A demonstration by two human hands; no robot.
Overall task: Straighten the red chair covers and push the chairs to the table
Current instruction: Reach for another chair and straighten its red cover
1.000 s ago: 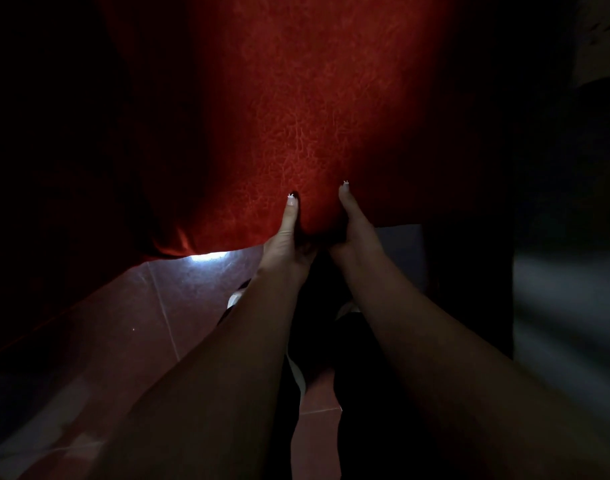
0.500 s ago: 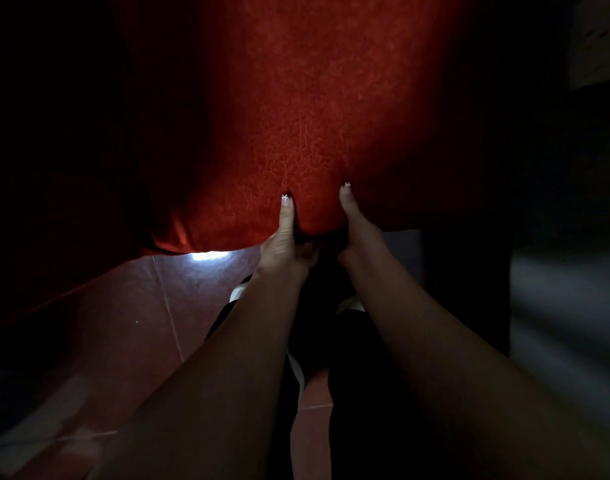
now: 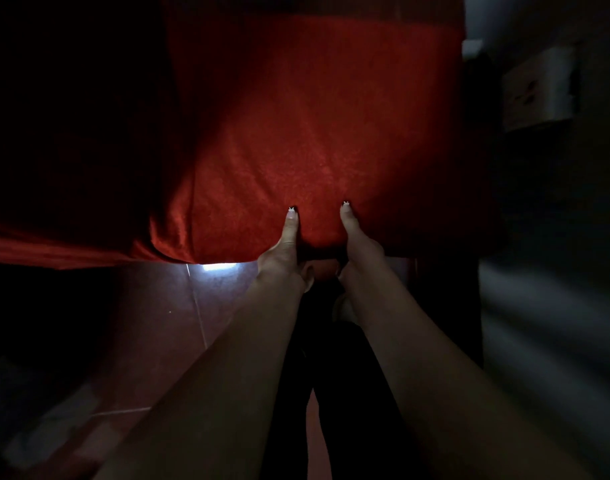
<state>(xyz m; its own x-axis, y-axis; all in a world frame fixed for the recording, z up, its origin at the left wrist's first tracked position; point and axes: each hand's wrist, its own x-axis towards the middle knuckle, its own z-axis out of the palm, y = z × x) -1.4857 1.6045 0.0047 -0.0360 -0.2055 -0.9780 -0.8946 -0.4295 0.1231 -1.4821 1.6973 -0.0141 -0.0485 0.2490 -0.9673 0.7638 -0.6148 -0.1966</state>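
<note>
The cover [image 3: 314, 150] is soft, light cloth with a slight sheen. It hangs down the chair back in front of me and ends in a loose hem just above the floor [image 3: 178, 323]. It looks limp enough to bunch or slide on the frame, and it folds at the lower left corner. I'd say the hem is the place to take it, pulling down evenly with both hands spread rather than from one corner.

Both hands are on that hem near its middle, close together. The left hand [image 3: 282, 252] and right hand [image 3: 360, 249] each pinch the cloth, with the thumb flat on the front and the fingers tucked behind, out of sight.

Compared with a second ago, the grip sits at the same spot on the hem. More of the cover shows now, including its top edge, and the cloth looks smoother.

A bright patch [image 3: 215, 266] glints on the tiles under the hem. A pale box [image 3: 539, 88] sits off to the right. It's too dark to see the table.
</note>
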